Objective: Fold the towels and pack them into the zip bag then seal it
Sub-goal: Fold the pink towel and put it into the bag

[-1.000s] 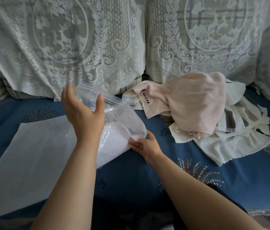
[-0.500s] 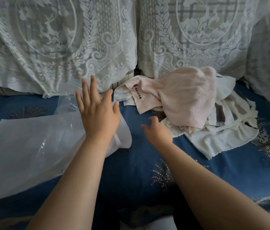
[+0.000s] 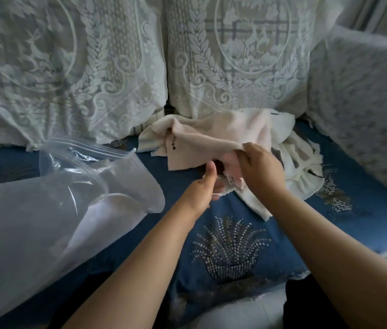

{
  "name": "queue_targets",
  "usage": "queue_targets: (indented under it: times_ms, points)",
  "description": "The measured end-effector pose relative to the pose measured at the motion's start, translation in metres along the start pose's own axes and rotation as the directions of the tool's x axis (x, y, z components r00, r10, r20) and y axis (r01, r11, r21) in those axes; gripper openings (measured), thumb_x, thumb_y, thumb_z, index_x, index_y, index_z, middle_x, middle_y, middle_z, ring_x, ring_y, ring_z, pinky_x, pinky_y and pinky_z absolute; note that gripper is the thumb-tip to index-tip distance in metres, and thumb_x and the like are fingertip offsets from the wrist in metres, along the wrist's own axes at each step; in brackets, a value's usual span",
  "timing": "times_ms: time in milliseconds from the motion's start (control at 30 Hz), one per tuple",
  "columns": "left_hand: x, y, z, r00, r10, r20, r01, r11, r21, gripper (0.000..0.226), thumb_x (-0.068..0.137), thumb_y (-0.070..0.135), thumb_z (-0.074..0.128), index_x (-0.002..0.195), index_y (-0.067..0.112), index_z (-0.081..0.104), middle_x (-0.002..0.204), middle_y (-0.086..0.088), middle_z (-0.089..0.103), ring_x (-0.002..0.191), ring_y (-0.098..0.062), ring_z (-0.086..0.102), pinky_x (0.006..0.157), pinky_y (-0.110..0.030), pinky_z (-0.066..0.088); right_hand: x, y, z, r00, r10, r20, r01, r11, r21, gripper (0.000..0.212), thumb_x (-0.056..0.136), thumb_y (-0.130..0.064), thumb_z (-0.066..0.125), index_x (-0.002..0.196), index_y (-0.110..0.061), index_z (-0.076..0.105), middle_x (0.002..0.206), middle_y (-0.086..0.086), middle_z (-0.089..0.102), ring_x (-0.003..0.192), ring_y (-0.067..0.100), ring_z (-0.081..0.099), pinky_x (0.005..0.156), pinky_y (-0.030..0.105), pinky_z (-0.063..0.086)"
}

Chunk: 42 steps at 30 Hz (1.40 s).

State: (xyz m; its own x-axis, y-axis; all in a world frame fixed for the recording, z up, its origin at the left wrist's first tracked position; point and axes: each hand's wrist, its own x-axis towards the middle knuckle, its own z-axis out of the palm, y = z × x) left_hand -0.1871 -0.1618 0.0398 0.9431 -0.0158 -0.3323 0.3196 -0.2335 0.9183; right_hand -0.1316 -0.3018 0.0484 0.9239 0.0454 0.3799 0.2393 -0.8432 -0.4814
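Currently both my hands, left hand and right hand, pinch the pink towel atop the towel pile; risk: dragging neighbours along. Zip bag gapes left.

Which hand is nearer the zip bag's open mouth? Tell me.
Left. The left hand is just right of the zip bag; the right hand is farther right, gripping the pink towel.
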Motion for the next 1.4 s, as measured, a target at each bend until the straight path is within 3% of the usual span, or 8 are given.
queue_targets:
  times_ms: [133,333,533,667,833,1000,1233,1400]
  points:
    - [-0.003,-0.004,0.018,0.992,-0.128,-0.003,0.1,0.788,-0.608,0.058,0.093,0.058,0.041,0.115,0.009,0.063,0.107,-0.014,0.071,0.081,-0.019,0.066,0.07,-0.033,0.05,-0.053,-0.016,-0.024,0.877,-0.116,0.465,0.07,0.991,0.116,0.027,0.094,-0.045,0.047,0.099,-0.021,0.059,0.09,0.002,0.068,0.082,0.024,0.064,0.064,0.031,0.048]
    - [-0.003,-0.016,0.008,0.892,-0.114,-0.438,-0.075,0.917,-0.391,0.027,0.093,0.005,0.051,0.119,0.009,0.058,0.114,-0.014,0.065,0.099,-0.029,0.062,0.076,-0.034,0.05,-0.079,0.0,-0.041,0.315,-0.178,0.932,-0.098,0.971,0.218,0.03,0.092,-0.047,0.051,0.099,-0.02,0.063,0.064,-0.007,0.065,0.063,0.012,0.062,0.069,0.021,0.047]
    - [-0.02,-0.011,-0.049,0.996,0.069,-0.065,-0.094,0.821,-0.563,0.048,0.079,0.009,0.068,0.126,0.004,0.057,0.102,-0.013,0.07,0.09,-0.022,0.069,0.077,-0.03,0.058,-0.05,0.033,-0.006,0.923,-0.013,0.385,-0.045,0.989,0.141,0.014,0.093,-0.026,0.054,0.1,-0.023,0.065,0.094,-0.01,0.064,0.09,0.01,0.06,0.071,0.023,0.044]
    - [-0.017,-0.016,-0.052,0.963,0.247,-0.104,-0.256,0.735,-0.627,0.072,0.077,-0.009,0.058,0.138,0.024,0.04,0.122,-0.009,0.064,0.111,-0.025,0.063,0.086,-0.039,0.055,-0.027,0.036,0.032,0.882,-0.058,0.467,-0.12,0.932,0.343,0.037,0.093,-0.013,0.049,0.129,-0.018,0.052,0.131,-0.007,0.049,0.119,0.011,0.048,0.101,0.024,0.035]
    - [-0.002,-0.044,-0.011,0.956,-0.152,-0.25,0.087,0.963,-0.254,0.091,0.076,-0.005,0.066,0.146,0.023,0.015,0.117,-0.013,0.055,0.095,-0.032,0.064,0.082,-0.051,0.056,-0.013,0.028,0.061,0.816,0.045,0.576,-0.183,0.966,0.183,0.047,0.095,-0.036,0.047,0.136,-0.012,0.045,0.133,0.013,0.052,0.121,0.031,0.05,0.099,0.036,0.039]
    - [0.003,-0.051,0.0,0.92,-0.176,-0.35,0.12,0.977,-0.174,0.041,0.086,0.019,0.06,0.125,0.008,0.051,0.102,-0.012,0.065,0.092,-0.03,0.066,0.084,-0.049,0.057,-0.01,0.014,0.059,0.796,-0.008,0.605,0.207,0.943,-0.261,0.044,0.087,-0.047,0.049,0.12,-0.019,0.055,0.12,0.006,0.061,0.108,0.028,0.058,0.078,0.034,0.042]
    - [-0.011,-0.044,0.001,0.943,-0.17,-0.284,0.187,0.982,0.031,0.092,0.076,0.021,0.071,0.151,0.015,0.017,0.138,-0.011,0.047,0.114,-0.027,0.054,0.094,-0.036,0.047,-0.04,0.005,0.052,0.587,-0.212,0.781,0.617,0.742,-0.262,0.034,0.096,-0.028,0.039,0.119,-0.01,0.055,0.117,0.009,0.06,0.106,0.03,0.058,0.078,0.039,0.043]
    - [-0.03,-0.019,-0.011,0.814,0.11,-0.57,-0.051,0.992,0.118,0.018,0.099,0.014,0.044,0.116,0.011,0.045,0.117,-0.011,0.053,0.114,-0.028,0.053,0.084,-0.031,0.038,-0.036,0.02,-0.003,0.751,-0.065,0.657,0.074,0.997,0.014,0.041,0.101,-0.031,0.036,0.106,0.001,0.063,0.104,0.016,0.065,0.096,0.029,0.059,0.074,0.029,0.04]
